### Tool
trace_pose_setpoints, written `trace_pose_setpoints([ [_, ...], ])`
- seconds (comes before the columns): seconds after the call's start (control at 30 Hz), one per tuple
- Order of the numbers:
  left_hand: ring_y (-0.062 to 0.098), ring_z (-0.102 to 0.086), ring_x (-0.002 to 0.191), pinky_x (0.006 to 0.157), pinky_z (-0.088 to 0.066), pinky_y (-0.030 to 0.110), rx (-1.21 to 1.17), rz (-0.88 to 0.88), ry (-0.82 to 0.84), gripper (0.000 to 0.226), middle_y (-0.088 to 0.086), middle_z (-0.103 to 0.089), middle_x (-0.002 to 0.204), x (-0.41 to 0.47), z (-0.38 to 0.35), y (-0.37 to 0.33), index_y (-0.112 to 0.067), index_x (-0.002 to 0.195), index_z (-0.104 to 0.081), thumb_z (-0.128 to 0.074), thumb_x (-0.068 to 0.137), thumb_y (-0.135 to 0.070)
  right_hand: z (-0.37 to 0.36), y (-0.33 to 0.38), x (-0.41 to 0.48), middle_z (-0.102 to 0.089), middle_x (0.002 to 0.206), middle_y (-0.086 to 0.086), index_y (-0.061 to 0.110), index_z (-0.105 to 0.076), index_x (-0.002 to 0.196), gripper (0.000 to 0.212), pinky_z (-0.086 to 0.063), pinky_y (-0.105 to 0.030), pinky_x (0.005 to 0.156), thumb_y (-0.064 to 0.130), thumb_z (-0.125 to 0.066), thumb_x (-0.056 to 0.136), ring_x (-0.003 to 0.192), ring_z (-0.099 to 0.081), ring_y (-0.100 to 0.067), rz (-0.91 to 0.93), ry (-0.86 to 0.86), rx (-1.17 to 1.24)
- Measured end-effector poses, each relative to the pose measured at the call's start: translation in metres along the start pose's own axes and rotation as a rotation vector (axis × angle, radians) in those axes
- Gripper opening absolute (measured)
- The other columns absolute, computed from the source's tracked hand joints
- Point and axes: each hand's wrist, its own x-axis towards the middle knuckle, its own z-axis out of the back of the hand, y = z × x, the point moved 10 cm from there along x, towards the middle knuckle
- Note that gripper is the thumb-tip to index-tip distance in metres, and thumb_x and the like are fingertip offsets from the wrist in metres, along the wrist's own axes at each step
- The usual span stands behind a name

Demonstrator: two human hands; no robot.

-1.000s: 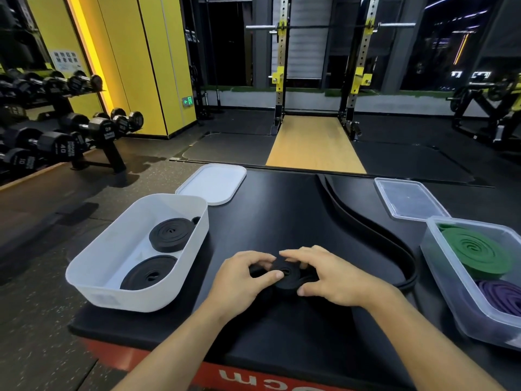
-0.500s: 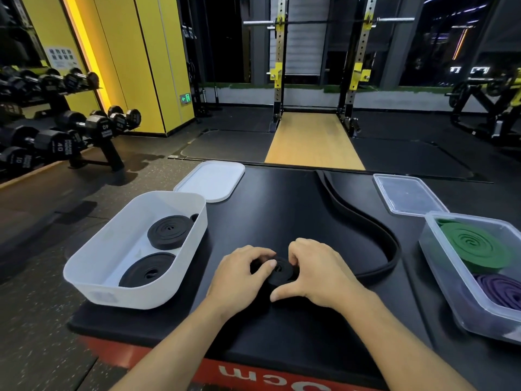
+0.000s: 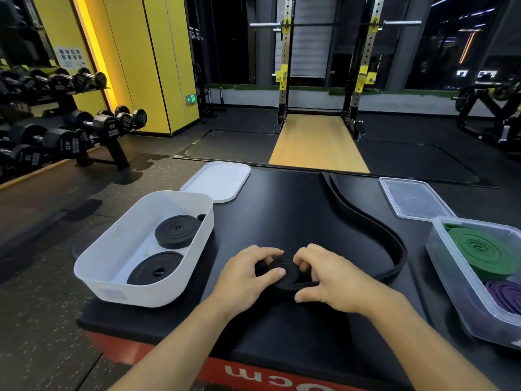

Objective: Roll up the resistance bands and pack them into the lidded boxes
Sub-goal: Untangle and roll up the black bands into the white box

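A black resistance band (image 3: 366,221) lies on the black padded platform (image 3: 282,215), its near end wound into a small coil (image 3: 284,273). My left hand (image 3: 242,280) pinches the coil from the left, thumb on top. My right hand (image 3: 329,280) grips it from the right, fingers curled over the edge. The unrolled part curves away right and back to the far edge. A white box (image 3: 112,266) at the left holds two rolled black bands (image 3: 177,231) (image 3: 155,268). A clear box (image 3: 456,283) at the right holds a green roll (image 3: 482,255) and a purple roll (image 3: 504,296).
The white lid (image 3: 217,182) lies behind the white box. The clear lid (image 3: 414,197) lies behind the clear box. A dumbbell rack (image 3: 56,131) stands on the floor at the left, a squat rack (image 3: 324,66) beyond the platform.
The coil has grown a little as both hands turned it. The loose loop of band has been drawn in toward the hands and shortened.
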Motion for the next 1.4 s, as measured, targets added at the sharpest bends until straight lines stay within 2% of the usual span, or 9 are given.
trace_pose_setpoints([
  [0.17,0.000,-0.055,0.120,0.107,-0.044,0.033,0.060,-0.036,0.048,0.029,-0.030,-0.061,0.114,0.001,-0.004,-0.004,-0.052,0.124,-0.069,-0.068,0.094,-0.049,-0.002,-0.016,-0.005,-0.064,0.098,0.019,0.038,-0.054,0.137,0.057,-0.051,-0.023,0.085,0.019,-0.076,0.088,0.090,-0.061,-0.002,-0.017,0.105,0.110],
  [0.37,0.001,-0.057,0.116,0.105,-0.045,0.033,0.042,-0.033,0.068,0.031,-0.028,-0.063,0.109,0.003,-0.005,-0.005,-0.051,0.122,-0.070,-0.067,0.092,-0.050,0.012,-0.003,0.004,-0.056,0.100,0.024,0.042,-0.054,0.130,0.044,-0.040,-0.023,0.095,0.020,-0.067,0.093,0.104,-0.048,-0.005,0.039,-0.039,-0.171],
  [0.53,-0.002,-0.064,0.112,0.105,-0.049,0.032,-0.059,0.000,0.003,0.032,-0.026,-0.071,0.109,-0.001,0.001,-0.003,-0.041,0.120,-0.073,-0.078,0.088,-0.040,0.011,-0.007,0.015,-0.060,0.107,0.022,0.038,-0.056,0.134,0.061,-0.050,-0.028,0.094,0.011,-0.078,0.084,0.101,-0.057,-0.001,0.011,-0.042,0.037],
  [0.67,-0.006,-0.063,0.111,0.103,-0.050,0.026,0.001,0.001,-0.029,0.029,-0.025,-0.072,0.111,-0.005,0.005,-0.007,-0.038,0.115,-0.074,-0.082,0.087,-0.039,0.006,0.005,0.017,-0.066,0.110,0.019,0.037,-0.063,0.129,0.064,-0.049,-0.018,0.084,-0.004,-0.063,0.079,0.096,-0.060,0.000,0.069,-0.046,0.137],
  [0.87,-0.006,-0.058,0.114,0.097,-0.047,0.019,0.117,-0.005,0.023,0.063,-0.028,-0.067,0.113,-0.008,0.001,-0.013,-0.047,0.116,-0.066,-0.081,0.061,-0.074,-0.009,-0.008,0.015,-0.060,0.109,0.025,0.047,-0.060,0.130,0.064,-0.050,-0.033,0.097,0.009,-0.063,0.080,0.104,-0.054,-0.009,0.022,-0.125,0.245],
  [1.0,-0.004,-0.053,0.116,0.097,-0.046,0.023,0.218,-0.028,0.057,0.076,-0.030,-0.061,0.115,-0.007,-0.005,-0.018,-0.048,0.121,-0.058,-0.082,0.055,-0.077,-0.012,-0.007,0.014,-0.059,0.110,0.025,0.046,-0.058,0.131,0.059,-0.017,-0.026,0.120,0.016,-0.062,0.080,0.117,-0.045,-0.004,0.042,-0.156,0.187],
  [1.1,-0.004,-0.053,0.114,0.095,-0.048,0.025,0.207,-0.018,0.046,0.073,-0.031,-0.061,0.112,-0.007,-0.006,-0.016,-0.048,0.118,-0.055,-0.085,0.056,-0.071,-0.010,-0.004,0.013,-0.060,0.114,0.025,0.045,-0.057,0.128,0.056,-0.004,-0.025,0.123,0.029,-0.059,0.075,0.123,-0.045,-0.002,0.069,-0.195,0.158],
  [1.27,0.000,-0.050,0.125,0.106,-0.043,0.031,0.107,0.011,0.075,0.083,-0.040,-0.058,0.120,-0.009,-0.005,-0.010,-0.053,0.133,-0.043,-0.089,0.064,-0.051,-0.011,-0.004,0.010,-0.059,0.108,0.026,0.043,-0.056,0.121,0.051,-0.004,-0.029,0.126,0.041,-0.055,0.070,0.113,-0.049,-0.001,0.087,-0.263,0.135],
  [1.4,0.007,-0.057,0.124,0.106,-0.047,0.040,0.071,-0.001,0.135,0.075,-0.026,-0.067,0.125,-0.009,-0.008,-0.013,-0.050,0.129,-0.045,-0.082,0.065,-0.039,-0.006,0.007,-0.004,-0.053,0.112,0.029,0.038,-0.055,0.127,0.055,0.003,-0.029,0.126,0.042,-0.050,0.072,0.120,-0.045,0.003,0.131,-0.345,0.037],
])
